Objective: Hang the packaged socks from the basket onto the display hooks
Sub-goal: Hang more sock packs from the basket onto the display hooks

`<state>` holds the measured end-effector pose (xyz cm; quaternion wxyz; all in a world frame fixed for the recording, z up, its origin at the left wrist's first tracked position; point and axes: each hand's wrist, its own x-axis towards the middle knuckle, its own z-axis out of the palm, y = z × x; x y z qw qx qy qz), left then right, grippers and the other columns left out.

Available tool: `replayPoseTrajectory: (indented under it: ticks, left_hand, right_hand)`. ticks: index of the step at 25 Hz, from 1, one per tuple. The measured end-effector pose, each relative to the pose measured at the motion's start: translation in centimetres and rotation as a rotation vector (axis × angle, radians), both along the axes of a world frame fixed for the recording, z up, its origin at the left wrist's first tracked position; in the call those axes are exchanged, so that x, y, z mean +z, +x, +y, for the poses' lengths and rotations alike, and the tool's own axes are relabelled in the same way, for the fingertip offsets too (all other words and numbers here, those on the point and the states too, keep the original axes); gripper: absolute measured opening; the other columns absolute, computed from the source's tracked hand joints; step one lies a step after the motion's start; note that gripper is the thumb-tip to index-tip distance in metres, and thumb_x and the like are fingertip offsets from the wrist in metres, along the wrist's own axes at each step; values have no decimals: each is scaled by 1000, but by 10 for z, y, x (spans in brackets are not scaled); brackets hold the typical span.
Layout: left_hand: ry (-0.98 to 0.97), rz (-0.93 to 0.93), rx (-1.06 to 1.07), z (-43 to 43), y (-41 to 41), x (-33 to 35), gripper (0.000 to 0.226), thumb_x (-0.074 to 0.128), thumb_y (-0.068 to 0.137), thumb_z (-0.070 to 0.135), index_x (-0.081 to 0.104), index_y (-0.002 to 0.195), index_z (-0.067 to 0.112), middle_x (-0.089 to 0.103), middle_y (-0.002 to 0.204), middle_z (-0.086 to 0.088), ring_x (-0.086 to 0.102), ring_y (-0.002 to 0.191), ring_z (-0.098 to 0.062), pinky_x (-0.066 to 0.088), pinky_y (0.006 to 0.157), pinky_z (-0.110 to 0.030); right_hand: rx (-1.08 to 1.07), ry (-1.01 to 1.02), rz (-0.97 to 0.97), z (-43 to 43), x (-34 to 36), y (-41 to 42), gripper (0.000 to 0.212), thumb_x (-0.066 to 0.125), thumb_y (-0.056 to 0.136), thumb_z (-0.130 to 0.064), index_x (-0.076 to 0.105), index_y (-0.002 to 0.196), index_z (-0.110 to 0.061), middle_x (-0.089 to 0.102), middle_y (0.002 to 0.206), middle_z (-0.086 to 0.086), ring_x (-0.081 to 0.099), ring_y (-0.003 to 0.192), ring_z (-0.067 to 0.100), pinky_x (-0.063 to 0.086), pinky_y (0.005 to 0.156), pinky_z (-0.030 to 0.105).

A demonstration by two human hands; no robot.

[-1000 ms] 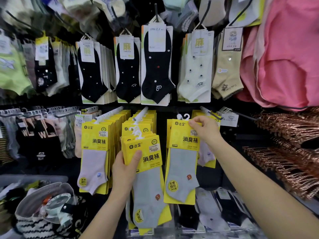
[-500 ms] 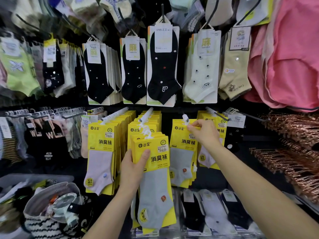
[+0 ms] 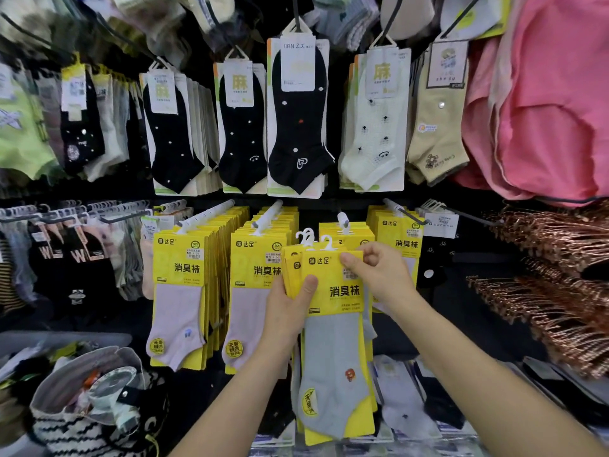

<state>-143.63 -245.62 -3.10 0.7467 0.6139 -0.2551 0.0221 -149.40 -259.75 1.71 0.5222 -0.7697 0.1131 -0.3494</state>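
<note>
Head view: the left hand (image 3: 290, 311) clasps a small stack of yellow-carded grey sock packs (image 3: 333, 331) at centre, thumb pressed across the front card. The right hand (image 3: 379, 275) pinches the front pack's top corner at about 2 o'clock. Their white hanger hooks (image 3: 309, 239) sit just below the display hook (image 3: 342, 221) at 12 o'clock.

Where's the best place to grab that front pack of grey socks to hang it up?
Pinch the front grey sock pack by its stiff yellow card top, just under the white hook, coming from the right as the right hand does. The left hand grips the stack's left edge.
</note>
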Motion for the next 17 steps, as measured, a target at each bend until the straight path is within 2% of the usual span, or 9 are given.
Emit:
replayPoseTrajectory:
  ticks: [2, 5, 7, 10, 12, 15, 17]
  left_hand:
    - [12, 13, -21, -2, -1, 0, 10, 55, 90, 32, 53, 100, 30, 62, 98, 18, 59, 85, 10, 49, 63, -6]
    - [22, -5, 21, -1, -1, -2, 3, 56, 91, 30, 54, 92, 32, 61, 92, 23, 60, 79, 14, 45, 61, -2]
    - [29, -11, 84, 5, 0, -1, 6, 57, 90, 32, 51, 89, 35, 57, 90, 28, 57, 80, 15, 42, 60, -1]
    - [24, -11, 145, 19, 7, -2, 10, 55, 89, 37, 47, 94, 38, 53, 93, 30, 52, 85, 15, 39, 67, -6]
    - [16, -26, 155, 27, 11, -3, 7, 55, 89, 38, 49, 94, 38, 56, 97, 27, 52, 89, 13, 40, 71, -11]
    - [20, -51, 160, 34, 13, -3, 4, 55, 89, 36, 52, 92, 38, 60, 98, 22, 56, 93, 7, 43, 72, -15]
    - [20, -64, 154, 37, 14, -3, 5, 55, 89, 36, 54, 93, 37, 62, 100, 18, 58, 94, 2, 47, 75, -20]
  right_hand:
    - [20, 75, -2, -5, -1, -4, 17, 71, 81, -23, 59, 84, -11, 71, 84, 8, 69, 81, 23, 56, 71, 39]
    - [10, 130, -28, -12, -2, -7, 10, 69, 82, -20, 61, 81, -16, 70, 75, -4, 68, 66, 6, 51, 54, 21]
    - [-42, 128, -49, -19, 0, -9, 8, 67, 84, -18, 62, 78, -16, 69, 71, -8, 65, 60, -1, 50, 51, 14]
    - [-141, 144, -53, -31, 5, -7, 12, 64, 87, -22, 64, 86, -10, 71, 78, -1, 67, 71, 8, 55, 61, 25]
    - [-187, 179, -57, -36, 7, -1, 14, 62, 89, -25, 63, 92, -11, 71, 85, 2, 66, 78, 13, 54, 65, 28]
    - [-234, 89, -11, -37, 10, 10, 18, 59, 90, -27, 63, 85, -11, 70, 86, 9, 64, 81, 20, 51, 73, 36]
    - [-232, 62, -9, -36, 11, 17, 21, 59, 90, -26, 63, 84, -7, 70, 86, 13, 62, 78, 22, 51, 71, 36]
